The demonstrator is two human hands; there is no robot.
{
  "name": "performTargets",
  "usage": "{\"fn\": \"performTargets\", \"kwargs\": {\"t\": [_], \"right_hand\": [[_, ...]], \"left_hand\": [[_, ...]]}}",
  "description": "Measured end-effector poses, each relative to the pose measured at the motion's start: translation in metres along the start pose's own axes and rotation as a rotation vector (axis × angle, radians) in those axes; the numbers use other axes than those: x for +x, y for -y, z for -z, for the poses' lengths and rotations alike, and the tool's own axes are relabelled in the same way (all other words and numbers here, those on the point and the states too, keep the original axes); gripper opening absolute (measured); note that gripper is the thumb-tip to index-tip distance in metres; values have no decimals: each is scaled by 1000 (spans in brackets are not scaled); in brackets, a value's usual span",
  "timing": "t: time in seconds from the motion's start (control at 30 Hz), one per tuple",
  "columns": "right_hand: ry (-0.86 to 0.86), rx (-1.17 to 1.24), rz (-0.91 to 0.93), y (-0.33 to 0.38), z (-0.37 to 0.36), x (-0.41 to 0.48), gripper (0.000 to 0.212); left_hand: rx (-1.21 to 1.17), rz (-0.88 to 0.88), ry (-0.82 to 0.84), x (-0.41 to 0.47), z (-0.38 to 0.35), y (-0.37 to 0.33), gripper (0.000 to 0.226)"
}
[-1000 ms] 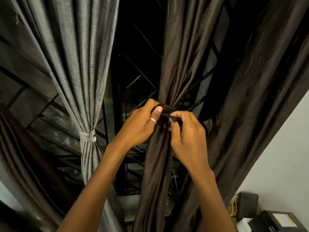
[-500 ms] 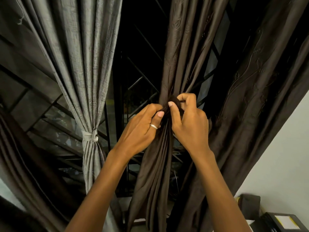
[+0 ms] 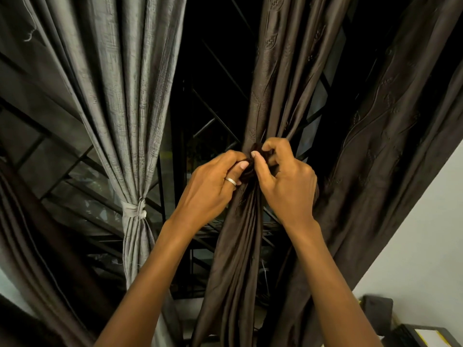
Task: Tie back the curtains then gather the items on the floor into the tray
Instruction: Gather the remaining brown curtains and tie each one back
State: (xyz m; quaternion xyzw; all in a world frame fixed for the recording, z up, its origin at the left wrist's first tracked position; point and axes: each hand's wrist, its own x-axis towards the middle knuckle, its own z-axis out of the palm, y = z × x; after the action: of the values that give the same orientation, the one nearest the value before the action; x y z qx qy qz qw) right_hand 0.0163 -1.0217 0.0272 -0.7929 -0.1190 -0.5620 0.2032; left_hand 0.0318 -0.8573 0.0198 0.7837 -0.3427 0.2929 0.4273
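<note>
Both my left hand (image 3: 213, 181) and right hand (image 3: 283, 176) pinch the dark tie (image 3: 250, 169) wrapped around the bunched brown curtain (image 3: 240, 234).

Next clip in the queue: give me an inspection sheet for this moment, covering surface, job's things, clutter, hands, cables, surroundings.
Surface: no floor or tray in view.
Job's things: grey curtain already bound with a pale tie; brown curtain bunched, dark tie being worked at the gather; wider brown curtain on the right hangs loose.
Clutter: dark items at the lower right, too cut off to identify.
Hands: left hand, wearing a ring, and right hand both pinch the dark tie.
Cables: nothing seen.
Surroundings: dark window with metal grille; white wall to the right.
</note>
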Motion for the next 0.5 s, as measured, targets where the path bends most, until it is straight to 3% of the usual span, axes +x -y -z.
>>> {"fn": "performTargets", "kwargs": {"t": [0.13, 0.33, 0.5], "right_hand": [[89, -11, -5, -5, 2, 4, 24], [390, -30, 18, -6, 7, -4, 44], [485, -123, 6, -12, -4, -11, 52]], "left_hand": [[-25, -10, -19, 11, 2, 2, 22], [-32, 10, 31, 26, 5, 6, 22], [82, -23, 49, 26, -1, 10, 20]]}}
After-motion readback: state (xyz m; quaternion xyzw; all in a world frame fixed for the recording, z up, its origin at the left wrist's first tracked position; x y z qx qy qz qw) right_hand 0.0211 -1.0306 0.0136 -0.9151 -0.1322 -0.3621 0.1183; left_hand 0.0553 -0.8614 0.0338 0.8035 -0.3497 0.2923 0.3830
